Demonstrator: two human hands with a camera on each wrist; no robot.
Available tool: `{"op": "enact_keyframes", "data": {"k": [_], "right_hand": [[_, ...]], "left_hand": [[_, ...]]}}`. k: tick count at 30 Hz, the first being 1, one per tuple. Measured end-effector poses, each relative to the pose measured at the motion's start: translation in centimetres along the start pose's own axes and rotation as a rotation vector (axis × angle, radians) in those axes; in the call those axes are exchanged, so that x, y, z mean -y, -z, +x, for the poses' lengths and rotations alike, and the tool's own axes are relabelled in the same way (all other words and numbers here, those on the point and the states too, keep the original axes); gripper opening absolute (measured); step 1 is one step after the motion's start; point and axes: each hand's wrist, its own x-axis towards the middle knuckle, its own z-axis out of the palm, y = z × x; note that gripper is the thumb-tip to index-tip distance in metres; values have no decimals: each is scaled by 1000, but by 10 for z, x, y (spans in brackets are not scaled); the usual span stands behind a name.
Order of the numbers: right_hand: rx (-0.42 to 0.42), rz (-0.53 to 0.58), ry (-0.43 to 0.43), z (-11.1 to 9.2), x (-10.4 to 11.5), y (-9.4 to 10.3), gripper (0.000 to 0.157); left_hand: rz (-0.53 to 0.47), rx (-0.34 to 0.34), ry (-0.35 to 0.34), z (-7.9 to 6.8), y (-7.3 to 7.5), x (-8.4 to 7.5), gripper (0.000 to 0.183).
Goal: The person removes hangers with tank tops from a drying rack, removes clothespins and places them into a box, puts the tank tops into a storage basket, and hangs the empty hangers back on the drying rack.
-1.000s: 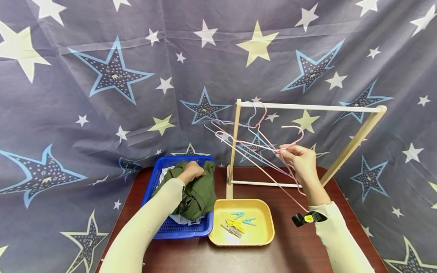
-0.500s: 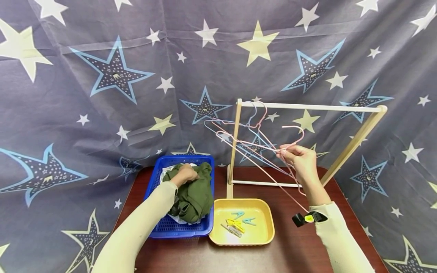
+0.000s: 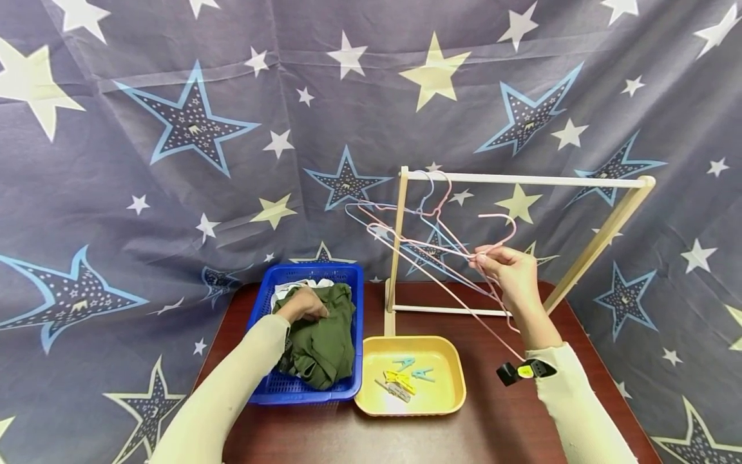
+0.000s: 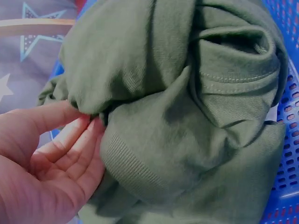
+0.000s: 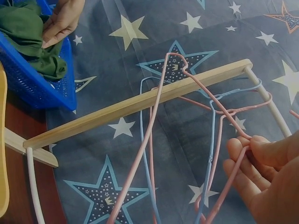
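Note:
A dark green garment (image 3: 327, 345) with a ribbed band lies bunched in the blue basket (image 3: 359, 361). My left hand (image 3: 305, 304) is on its upper left part. In the left wrist view, thumb and fingertips of that hand (image 4: 65, 158) pinch a fold of the green fabric; the tips are partly hidden in it. On the right, my right hand (image 3: 510, 274) grips a pink hanger (image 3: 504, 222) just below its hook and keeps it raised before the rack. The right wrist view shows thumb and fingers (image 5: 261, 172) closed round the pink wire.
White cloth (image 3: 284, 293) shows under the garment. A yellow tray (image 3: 446, 399) beside the basket holds several clothespins (image 3: 400, 380). On the rack's white bar (image 3: 522, 180) hang a blue hanger (image 3: 431, 187) and another pink hanger (image 3: 448, 187). A starry curtain stands behind the brown table (image 3: 487, 425).
My left hand has moved left and nearer to me across the basket, and the green garment has shifted with it, baring white cloth at the back. My right hand and hanger stay put.

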Motion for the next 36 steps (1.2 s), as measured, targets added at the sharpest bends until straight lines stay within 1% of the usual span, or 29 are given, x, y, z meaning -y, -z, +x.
{"op": "enact_keyframes", "data": {"k": [3, 6, 8, 13, 15, 21, 23, 28, 31, 36], "right_hand": [[-3, 2, 5, 0, -1, 0, 23], [-5, -2, 9, 0, -2, -1, 24], [-9, -5, 13, 0, -3, -1, 22], [-12, -10, 26, 1, -4, -1, 7], [-7, -13, 27, 1, -5, 0, 5], [-12, -5, 7, 0, -4, 1, 7], [-13, 21, 1, -1, -2, 2, 8], [-15, 50, 31, -2, 9, 5, 10], [-13, 63, 60, -3, 19, 9, 13], [9, 109, 124, -3, 40, 22, 10]], "left_hand": [[-32, 17, -2, 0, -2, 3, 23], [-34, 10, -10, 2, -6, 9, 23], [3, -2, -18, 5, -11, 13, 24], [206, -52, -38, 8, -21, 19, 25], [260, -67, -40, 7, -24, 19, 29], [316, -65, -24, 8, -28, 18, 32], [334, -63, -26, 8, -29, 18, 32], [363, -73, -37, 9, -31, 19, 35], [360, -76, -34, 8, -31, 18, 34], [356, -70, -31, 9, -31, 16, 33]]}}
